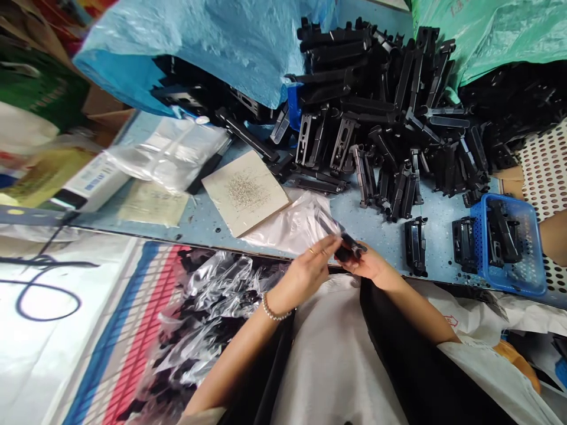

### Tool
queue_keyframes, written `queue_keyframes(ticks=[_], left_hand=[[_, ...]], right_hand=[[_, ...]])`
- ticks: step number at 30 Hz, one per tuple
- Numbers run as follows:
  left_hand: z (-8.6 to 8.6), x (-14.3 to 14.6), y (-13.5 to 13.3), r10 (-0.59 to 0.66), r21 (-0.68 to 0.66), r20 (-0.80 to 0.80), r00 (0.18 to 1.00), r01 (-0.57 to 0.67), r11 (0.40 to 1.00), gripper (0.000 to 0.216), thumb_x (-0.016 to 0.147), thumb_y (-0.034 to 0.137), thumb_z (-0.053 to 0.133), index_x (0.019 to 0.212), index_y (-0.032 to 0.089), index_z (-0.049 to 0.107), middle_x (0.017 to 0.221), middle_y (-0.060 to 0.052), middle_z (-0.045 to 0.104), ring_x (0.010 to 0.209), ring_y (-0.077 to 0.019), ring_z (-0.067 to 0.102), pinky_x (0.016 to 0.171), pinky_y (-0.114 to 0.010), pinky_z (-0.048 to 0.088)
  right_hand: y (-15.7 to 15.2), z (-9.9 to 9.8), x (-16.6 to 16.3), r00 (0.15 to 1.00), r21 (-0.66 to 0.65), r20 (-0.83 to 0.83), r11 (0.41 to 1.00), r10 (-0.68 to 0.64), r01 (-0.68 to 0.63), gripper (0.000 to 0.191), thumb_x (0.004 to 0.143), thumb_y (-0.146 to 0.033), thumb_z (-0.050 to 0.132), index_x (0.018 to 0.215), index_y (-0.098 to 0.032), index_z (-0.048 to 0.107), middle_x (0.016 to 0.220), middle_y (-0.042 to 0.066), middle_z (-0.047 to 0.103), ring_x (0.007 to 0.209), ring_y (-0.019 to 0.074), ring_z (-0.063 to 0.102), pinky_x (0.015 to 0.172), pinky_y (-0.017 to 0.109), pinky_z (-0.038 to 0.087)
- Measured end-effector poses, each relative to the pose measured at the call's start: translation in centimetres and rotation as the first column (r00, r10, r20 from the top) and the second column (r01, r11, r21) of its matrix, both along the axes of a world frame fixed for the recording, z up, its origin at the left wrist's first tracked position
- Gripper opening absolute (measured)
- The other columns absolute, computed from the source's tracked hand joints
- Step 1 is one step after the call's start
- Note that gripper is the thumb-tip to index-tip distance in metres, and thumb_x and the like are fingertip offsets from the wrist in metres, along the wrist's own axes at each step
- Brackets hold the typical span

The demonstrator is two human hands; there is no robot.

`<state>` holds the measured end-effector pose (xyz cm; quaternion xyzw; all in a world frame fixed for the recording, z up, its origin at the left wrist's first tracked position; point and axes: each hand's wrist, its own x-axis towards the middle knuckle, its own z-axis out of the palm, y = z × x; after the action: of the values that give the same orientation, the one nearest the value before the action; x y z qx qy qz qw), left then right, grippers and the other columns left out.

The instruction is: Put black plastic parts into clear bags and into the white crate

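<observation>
So you've got one black part [349, 248] up at the front edge of the counter [387, 236], right in front of your lap, and both your hands are on it. Your right hand [370, 262] has its grip closed around the thing from the right side. Your left hand [312, 262], the one with the beaded bracelet [277, 310], has its fingers laid along the other side. Can't tell if that left grip is actually pinching the part or just resting on it; it's a bit blurry there.

Just beyond your left fingers there's a thin clear bag [299, 227] lying flat, partly tucked under a pale square board [245, 192] with a speckled patch in the middle. Left of that you've got a bundle of clear plastic [177, 150] and a long white box [97, 183].

Further back it's a big messy pile of black parts [349, 100], with a blue sack [199, 47] spilling more on the left and a green sack [509, 35] behind on the right. Over to your right, one black bundle [415, 246] sits by itself near the edge, and another sits right beside a blue basket [538, 260] that has more black pieces inside. Down by your left arm, below the counter, there's a heap of plastic-wrapped stuff [212, 330] next to some striped fabric [142, 301].
</observation>
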<state>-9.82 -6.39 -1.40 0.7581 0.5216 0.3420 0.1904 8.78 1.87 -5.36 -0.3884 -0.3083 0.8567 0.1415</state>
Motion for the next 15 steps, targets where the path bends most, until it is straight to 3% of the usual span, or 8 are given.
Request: queue_keyframes(ticks=[2, 5, 8, 10, 12, 15], left_hand=[[0.0, 1.0, -0.7, -0.063, 0.000, -0.007, 0.998, 0.063, 0.998, 0.074, 0.094, 0.001, 0.042, 0.162, 0.024, 0.024, 0.153, -0.016, 0.050, 0.143, -0.0233, 0.051, 0.116, -0.040, 0.050], [0.6, 1.6, -1.2, -0.051, 0.006, -0.054, 0.997, 0.051, 0.999, 0.069, 0.094, 0.009, 0.050, 0.160, 0.021, 0.031, 0.144, -0.017, 0.057, 0.136, -0.0263, 0.057, 0.112, -0.043, 0.054], [2.0, 0.1, -3.0, 0.023, -0.012, -0.136, 0.990, -0.025, 1.000, 0.058, 0.095, 0.018, 0.054, 0.152, 0.023, 0.044, 0.135, -0.013, 0.066, 0.125, -0.0262, 0.065, 0.111, -0.042, 0.054], [2.4, -2.4, -5.7, 0.120, -0.109, -0.216, 0.969, -0.146, 0.983, 0.052, 0.094, 0.023, 0.054, 0.146, 0.023, 0.051, 0.133, -0.013, 0.067, 0.121, -0.0278, 0.067, 0.107, -0.043, 0.056], [1.6, -5.9, -9.1, 0.222, -0.276, -0.342, 0.913, -0.323, 0.905, 0.045, 0.090, 0.028, 0.056, 0.134, 0.023, 0.061, 0.125, -0.013, 0.072, 0.109, -0.0313, 0.072, 0.095, -0.045, 0.062], [-1.3, -10.3, -13.4, 0.164, -0.584, -0.543, 0.823, -0.511, 0.630, 0.015, 0.081, 0.027, 0.057, 0.088, 0.026, 0.071, 0.079, -0.006, 0.075, 0.071, -0.0327, 0.074, 0.063, -0.047, 0.062]], right_hand=[[-0.4, 0.6, -0.8, 0.996, 0.170, 0.068, 0.985, -0.051, 0.039, 0.040, 0.076, -0.055, 0.078, 0.072, -0.020, 0.061, 0.059, -0.004, 0.052, 0.051, 0.0105, 0.045, 0.043, 0.022, 0.035], [-1.7, 2.0, -1.2, 0.980, 0.486, 0.187, 0.874, -0.071, -0.030, 0.032, 0.086, -0.052, 0.073, 0.080, -0.021, 0.065, 0.070, -0.003, 0.058, 0.063, 0.0125, 0.053, 0.056, 0.024, 0.046], [-2.7, 3.4, -1.0, 0.987, 0.536, 0.126, 0.830, 0.102, -0.155, 0.034, 0.092, -0.055, 0.064, 0.098, -0.023, 0.071, 0.087, 0.001, 0.066, 0.075, 0.0158, 0.062, 0.069, 0.028, 0.054], [-2.6, 4.4, 0.0, 0.964, 0.556, 0.119, 0.788, 0.240, -0.265, 0.038, 0.095, -0.052, 0.060, 0.118, -0.024, 0.070, 0.103, 0.004, 0.070, 0.085, 0.0176, 0.067, 0.078, 0.032, 0.057], [-1.7, 5.4, 1.9, 0.932, 0.634, 0.248, 0.684, 0.263, -0.361, 0.037, 0.098, -0.045, 0.059, 0.128, -0.025, 0.067, 0.114, 0.005, 0.071, 0.096, 0.0191, 0.069, 0.087, 0.033, 0.056], [0.6, 6.7, 6.7, 0.855, 0.732, 0.511, 0.478, 0.087, -0.486, 0.031, 0.102, -0.032, 0.052, 0.127, -0.026, 0.068, 0.118, 0.006, 0.071, 0.105, 0.0211, 0.069, 0.093, 0.037, 0.054]])
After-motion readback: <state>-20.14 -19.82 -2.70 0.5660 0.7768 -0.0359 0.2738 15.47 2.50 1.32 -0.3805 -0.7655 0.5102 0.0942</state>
